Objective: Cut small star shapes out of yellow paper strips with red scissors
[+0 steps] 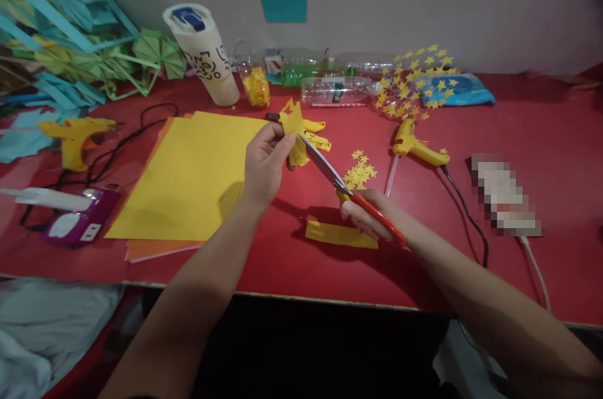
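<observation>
My left hand (266,163) pinches a cut piece of yellow paper (293,122) between thumb and fingers. In my right hand (365,217) are scissors (379,217) with red handles, their blades pointing up and left, the tip at the yellow piece beside my left thumb. A yellow paper strip (342,235) lies on the red table below my right hand. Just beyond the scissors is a small pile of yellow paper stars (360,171). More yellow things (318,138) lie behind the held paper, partly hidden.
Yellow sheets (188,179) lie at left, near a purple power socket (82,220) and a yellow glue gun (73,141). A tumbler (205,56) and bottles (336,90) stand or lie behind. Another glue gun (419,146) and a phone (506,195) are at right.
</observation>
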